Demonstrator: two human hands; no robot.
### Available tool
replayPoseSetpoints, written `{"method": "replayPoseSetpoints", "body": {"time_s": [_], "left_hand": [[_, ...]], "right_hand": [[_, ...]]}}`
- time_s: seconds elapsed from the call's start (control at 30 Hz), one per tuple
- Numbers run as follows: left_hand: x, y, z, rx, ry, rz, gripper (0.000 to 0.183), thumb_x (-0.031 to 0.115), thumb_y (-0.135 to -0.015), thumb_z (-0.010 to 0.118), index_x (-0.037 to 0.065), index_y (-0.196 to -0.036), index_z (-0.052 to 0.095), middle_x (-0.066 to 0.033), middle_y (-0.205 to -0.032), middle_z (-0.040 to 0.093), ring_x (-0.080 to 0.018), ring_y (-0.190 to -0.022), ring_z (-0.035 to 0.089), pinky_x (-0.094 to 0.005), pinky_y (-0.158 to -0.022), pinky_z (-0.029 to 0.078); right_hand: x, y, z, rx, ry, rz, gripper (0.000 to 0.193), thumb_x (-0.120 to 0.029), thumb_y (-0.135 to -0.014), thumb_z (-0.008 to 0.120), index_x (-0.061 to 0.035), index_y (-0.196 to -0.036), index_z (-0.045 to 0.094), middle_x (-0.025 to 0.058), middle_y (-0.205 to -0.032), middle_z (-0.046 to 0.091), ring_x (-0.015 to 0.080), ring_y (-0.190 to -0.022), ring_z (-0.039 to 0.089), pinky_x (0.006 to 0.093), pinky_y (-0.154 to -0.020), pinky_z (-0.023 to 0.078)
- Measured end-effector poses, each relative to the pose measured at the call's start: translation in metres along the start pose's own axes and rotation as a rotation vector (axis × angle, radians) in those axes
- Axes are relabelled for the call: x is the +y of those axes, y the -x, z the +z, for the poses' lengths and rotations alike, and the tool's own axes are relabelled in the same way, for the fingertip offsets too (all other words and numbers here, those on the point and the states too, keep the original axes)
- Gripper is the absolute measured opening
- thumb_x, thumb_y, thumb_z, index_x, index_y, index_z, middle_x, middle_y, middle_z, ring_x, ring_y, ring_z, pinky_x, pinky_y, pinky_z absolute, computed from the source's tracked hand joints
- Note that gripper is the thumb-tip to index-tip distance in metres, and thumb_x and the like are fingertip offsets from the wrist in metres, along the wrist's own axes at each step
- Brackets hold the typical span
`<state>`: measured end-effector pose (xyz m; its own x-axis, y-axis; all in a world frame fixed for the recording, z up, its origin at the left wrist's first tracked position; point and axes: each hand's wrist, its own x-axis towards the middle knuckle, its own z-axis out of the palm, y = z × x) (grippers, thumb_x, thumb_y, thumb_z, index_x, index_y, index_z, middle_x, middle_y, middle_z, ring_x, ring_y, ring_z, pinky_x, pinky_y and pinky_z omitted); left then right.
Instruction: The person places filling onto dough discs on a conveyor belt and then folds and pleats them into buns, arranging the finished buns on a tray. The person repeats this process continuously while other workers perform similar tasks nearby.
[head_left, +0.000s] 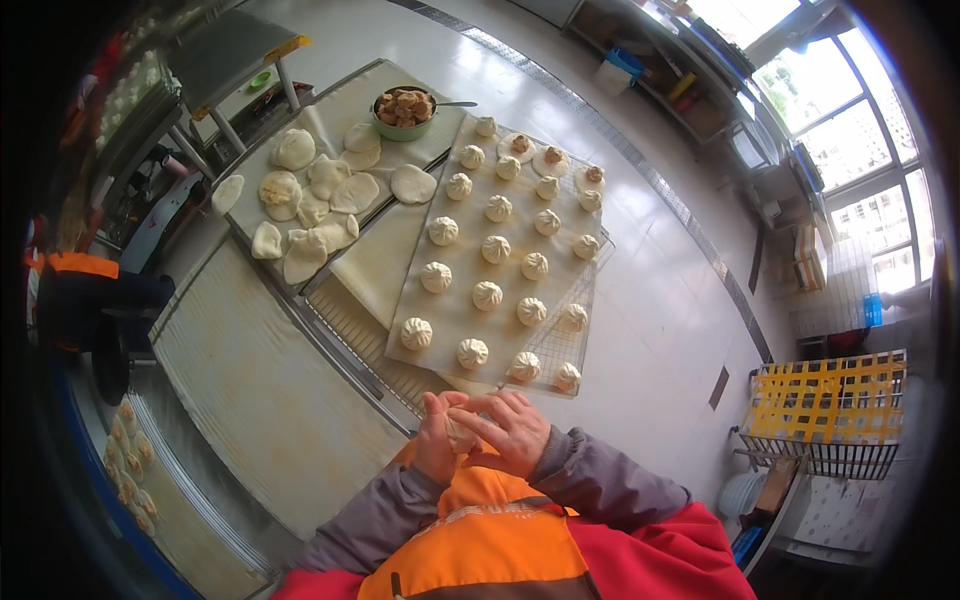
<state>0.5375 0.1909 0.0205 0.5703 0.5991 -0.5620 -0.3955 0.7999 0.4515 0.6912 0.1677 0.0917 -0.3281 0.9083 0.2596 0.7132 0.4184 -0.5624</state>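
Observation:
Close in front of my orange apron, my left hand [435, 440] is closed around a pale dough bun [460, 436]. My right hand [513, 432] pinches the bun's dough from the other side, and fingers hide much of it. Just beyond my hands lies a lined tray [460, 300] with rows of pleated buns [487, 295]. Near its far end, several flat wrappers carry brown filling [520, 145]. Loose dough wrappers [355, 193] overlap on the lined surface to the left. Behind them stands a green bowl [405, 128] of brown filling, a spoon handle sticking out.
A bare table surface [260, 380] spreads to my left, beside a wire rack [350, 325]. At the lower left, a tray [195, 520] holds round topped pieces. A person in dark clothes [95, 300] is at the left edge. To the right stands a yellow-strapped rack [830, 405].

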Motion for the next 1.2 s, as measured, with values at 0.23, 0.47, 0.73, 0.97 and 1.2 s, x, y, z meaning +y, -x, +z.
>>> {"method": "replayPoseSetpoints", "body": {"time_s": [0.23,0.47,0.73,0.97,1.2], "left_hand": [[-0.004,-0.045,0.057,-0.142,-0.074,0.053,0.085,0.071,-0.091,0.029,0.010,-0.150,0.021,-0.0097,-0.128,0.051,-0.0200,-0.107,0.058,-0.0328,-0.094,0.045],[0.023,-0.054,0.011,0.029,-0.146,0.119,0.070,0.066,-0.095,0.028,0.005,-0.123,0.047,-0.0117,-0.106,0.062,-0.0223,-0.095,0.063,-0.0341,-0.081,0.052],[0.012,-0.014,-0.050,0.439,-0.179,0.159,0.065,0.064,-0.097,0.027,0.007,-0.112,0.053,-0.0082,-0.093,0.062,-0.0179,-0.081,0.061,-0.0308,-0.071,0.051],[-0.006,0.000,-0.057,0.468,-0.146,0.187,0.063,0.061,-0.098,0.029,0.005,-0.114,0.053,-0.0090,-0.095,0.064,-0.0184,-0.082,0.063,-0.0297,-0.071,0.051],[-0.009,0.009,-0.056,0.475,-0.065,0.245,0.052,0.053,-0.101,0.032,0.008,-0.111,0.056,-0.0050,-0.093,0.065,-0.0131,-0.083,0.063,-0.0284,-0.071,0.051]], "right_hand": [[0.072,0.030,-0.025,0.051,-0.242,0.164,0.066,-0.010,-0.066,0.081,-0.0049,-0.127,0.054,0.0138,-0.117,0.061,0.0315,-0.103,0.062,0.0379,-0.087,0.049],[0.269,0.074,-0.056,0.329,-0.136,0.709,0.052,-0.010,-0.073,0.078,-0.0054,-0.122,0.059,0.0116,-0.099,0.067,0.0181,-0.082,0.066,0.0317,-0.081,0.053],[0.347,0.082,-0.033,0.154,0.186,0.555,0.060,-0.013,-0.065,0.082,-0.0089,-0.120,0.058,0.0119,-0.117,0.062,0.0339,-0.110,0.056,0.0405,-0.094,0.046],[0.337,0.093,-0.047,0.244,0.142,0.442,0.063,-0.005,-0.072,0.076,-0.0069,-0.130,0.052,0.0185,-0.127,0.054,0.0361,-0.118,0.052,0.0381,-0.100,0.043],[0.383,0.114,-0.075,0.331,0.033,0.529,0.042,0.001,-0.085,0.058,-0.0080,-0.126,0.057,0.0086,-0.115,0.060,0.0217,-0.100,0.060,0.0334,-0.076,0.048]]}}
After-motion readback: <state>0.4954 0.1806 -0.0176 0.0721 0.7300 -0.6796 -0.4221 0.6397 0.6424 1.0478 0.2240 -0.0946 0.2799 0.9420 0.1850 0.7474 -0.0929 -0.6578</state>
